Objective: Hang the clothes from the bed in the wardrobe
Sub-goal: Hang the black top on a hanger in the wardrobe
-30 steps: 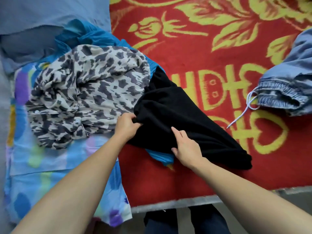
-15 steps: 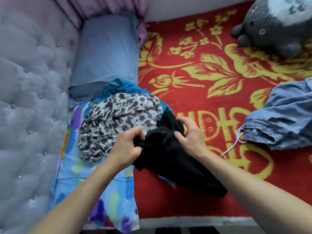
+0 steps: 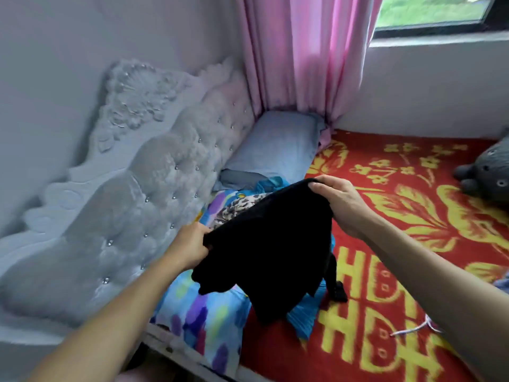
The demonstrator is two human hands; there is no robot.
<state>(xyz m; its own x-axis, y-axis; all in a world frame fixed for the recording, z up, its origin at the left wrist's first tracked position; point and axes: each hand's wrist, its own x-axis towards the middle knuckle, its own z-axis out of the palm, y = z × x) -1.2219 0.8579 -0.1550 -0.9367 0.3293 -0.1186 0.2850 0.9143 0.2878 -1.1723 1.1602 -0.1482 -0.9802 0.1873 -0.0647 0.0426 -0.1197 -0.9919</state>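
Well, both my hands are busy with the black garment (image 3: 270, 249), held up over the bed (image 3: 413, 271) in the middle of my view. My left hand (image 3: 190, 248) grips its upper edge at about 9 o'clock of the cloth, fingers (image 3: 203, 230) clenched round a bunched fold. My right hand (image 3: 338, 202) holds the same edge at about 1 o'clock, higher and further out, the fingertips hooked over the hem and the thumb beneath. Between the two the garment spreads and hangs down; its lower end trails to 5 o'clock, touching the red and yellow blanket (image 3: 385, 354). Just behind it, at 11 o'clock, a leopard-print piece (image 3: 237, 206) peeks out, lying on a multicoloured sheet (image 3: 209, 321) that runs down to 7 o'clock. A blue cloth (image 3: 300, 315) shows under the hanging black fabric. At 12 o'clock lies a blue-grey pillow (image 3: 275, 144), with a pink curtain (image 3: 297, 51) above it and a window (image 3: 432, 9) at 1 o'clock. The tufted grey headboard (image 3: 154, 194) fills 9 o'clock. At 3 o'clock a grey plush toy (image 3: 487, 177) sits on the blanket, and a white cord (image 3: 413, 328) lies at 4 o'clock.
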